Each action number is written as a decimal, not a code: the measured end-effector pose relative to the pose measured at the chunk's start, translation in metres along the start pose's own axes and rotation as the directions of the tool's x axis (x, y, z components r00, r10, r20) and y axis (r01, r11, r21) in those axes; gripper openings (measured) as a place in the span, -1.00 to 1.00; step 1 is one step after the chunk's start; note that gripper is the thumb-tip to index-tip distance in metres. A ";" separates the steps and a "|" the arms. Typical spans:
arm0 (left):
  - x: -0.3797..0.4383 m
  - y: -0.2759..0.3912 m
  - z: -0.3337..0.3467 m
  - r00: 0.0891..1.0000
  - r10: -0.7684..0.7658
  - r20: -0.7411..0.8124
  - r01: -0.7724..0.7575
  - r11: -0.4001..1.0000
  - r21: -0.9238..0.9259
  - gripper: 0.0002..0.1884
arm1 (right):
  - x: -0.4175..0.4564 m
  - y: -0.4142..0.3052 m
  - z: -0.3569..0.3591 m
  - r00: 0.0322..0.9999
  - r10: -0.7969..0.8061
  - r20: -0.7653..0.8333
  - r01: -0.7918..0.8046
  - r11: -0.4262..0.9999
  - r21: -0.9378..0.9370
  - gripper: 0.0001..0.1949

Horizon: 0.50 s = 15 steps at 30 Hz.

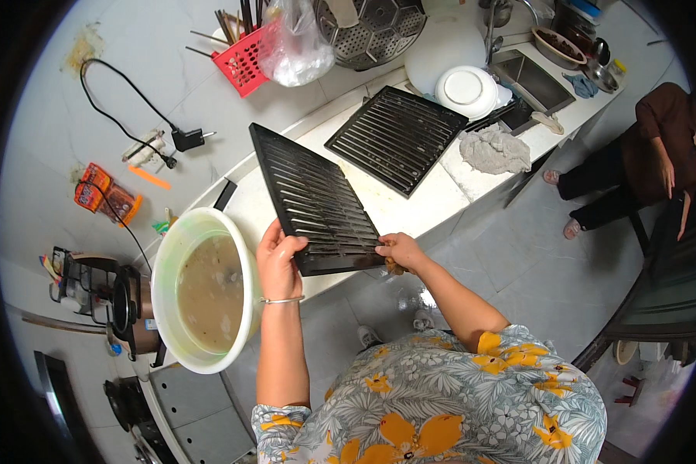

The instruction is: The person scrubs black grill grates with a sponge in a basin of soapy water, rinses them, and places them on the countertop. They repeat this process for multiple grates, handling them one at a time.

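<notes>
Both hands hold a black slatted panel (319,197), tilted up above the white counter (246,200). My left hand (281,255) grips its lower left corner, thumb on the front face. At the lower right corner, my right hand (403,252) pinches the edge, with a brown cloth or scrubber (395,267) partly hidden under the fingers. A second black slatted panel (397,139) lies flat on the counter, with wet-looking specks on it. To the left of my left hand stands a pale tub (249,272) of murky brown water (211,296).
A grey rag (495,149) and upturned white bowl (467,91) lie near the steel sink (533,81). A red chopstick basket (243,64) hangs on the wall beside a plastic bag (297,52). Left are a power cord (188,139) and a cooker (142,316). Another person (632,151) stands at right.
</notes>
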<state>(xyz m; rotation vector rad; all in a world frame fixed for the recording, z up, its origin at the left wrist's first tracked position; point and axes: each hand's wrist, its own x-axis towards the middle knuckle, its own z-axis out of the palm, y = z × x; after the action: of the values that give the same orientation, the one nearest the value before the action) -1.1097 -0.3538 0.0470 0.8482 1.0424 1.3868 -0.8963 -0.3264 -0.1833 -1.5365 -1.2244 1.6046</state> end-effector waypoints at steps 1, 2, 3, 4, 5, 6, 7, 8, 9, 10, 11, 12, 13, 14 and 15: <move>-0.001 0.000 0.015 0.999 0.025 -0.020 -0.025 0.999 0.028 -0.55 | -0.003 -0.005 -0.002 0.998 -0.062 -0.005 0.062 0.998 0.031 -0.52; 0.001 -0.001 0.026 1.000 0.031 0.001 -0.031 0.998 0.058 -0.54 | -0.005 -0.011 -0.006 0.992 -0.123 -0.013 0.123 0.990 0.063 -0.51; 0.004 -0.002 0.037 0.999 0.032 0.026 -0.034 0.995 0.089 -0.53 | -0.009 -0.019 -0.011 0.983 -0.180 -0.027 0.182 0.979 0.097 -0.51; 0.007 -0.004 0.044 1.000 0.013 0.017 -0.016 0.982 0.186 -0.55 | -0.022 -0.041 -0.019 0.976 -0.214 -0.046 0.217 0.972 0.093 -0.53; 0.009 -0.005 0.056 0.999 -0.002 0.054 -0.009 0.979 0.205 -0.54 | -0.019 -0.043 -0.024 0.978 -0.201 -0.059 0.208 0.962 0.179 -0.56; 0.012 -0.006 0.070 0.998 -0.010 0.056 -0.003 0.972 0.234 -0.53 | -0.022 -0.055 -0.034 0.972 -0.234 -0.037 0.235 0.933 0.271 -0.57; 0.015 -0.009 0.082 0.998 -0.020 0.056 0.004 0.965 0.260 -0.53 | -0.031 -0.072 -0.045 0.964 -0.267 -0.017 0.255 0.898 0.358 -0.57; 0.018 -0.012 0.094 0.999 0.000 0.051 -0.011 0.978 0.207 -0.39 | -0.044 -0.091 -0.054 0.954 -0.301 -0.005 0.276 0.869 0.411 -0.57; 0.019 -0.012 0.103 0.999 -0.006 0.049 -0.006 0.970 0.243 -0.37 | -0.058 -0.112 -0.062 0.942 -0.336 0.002 0.297 0.834 0.465 -0.58; 0.020 -0.012 0.112 0.998 -0.014 0.053 -0.002 0.959 0.283 -0.35 | -0.066 -0.125 -0.068 0.928 -0.372 0.000 0.318 0.792 0.521 -0.58; 0.021 -0.013 0.120 0.998 -0.021 0.056 0.002 0.946 0.323 -0.33 | -0.066 -0.130 -0.074 0.912 -0.410 0.011 0.342 0.776 0.529 -0.57; 0.022 -0.016 0.130 0.997 -0.024 0.071 0.000 0.945 0.327 -0.31 | -0.068 -0.136 -0.078 0.894 -0.447 0.022 0.366 0.759 0.538 -0.56; 0.024 -0.021 0.137 0.995 -0.034 0.094 -0.001 0.936 0.352 -0.32 | -0.071 -0.143 -0.082 0.875 -0.483 0.032 0.389 0.741 0.547 -0.55; 0.025 -0.021 0.143 0.993 -0.041 0.109 0.000 0.936 0.353 -0.31 | -0.077 -0.149 -0.088 0.875 -0.477 0.088 0.335 0.726 0.601 -0.53; 0.027 -0.023 0.151 0.990 -0.052 0.132 0.003 0.938 0.347 -0.31 | -0.074 -0.146 -0.092 0.874 -0.481 0.075 0.339 0.711 0.616 -0.52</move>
<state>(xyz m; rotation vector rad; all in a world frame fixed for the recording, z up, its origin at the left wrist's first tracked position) -0.9630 -0.3111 0.0758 1.1664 1.2039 1.1165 -0.8203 -0.3150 -0.0120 -0.6351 -0.9556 1.6599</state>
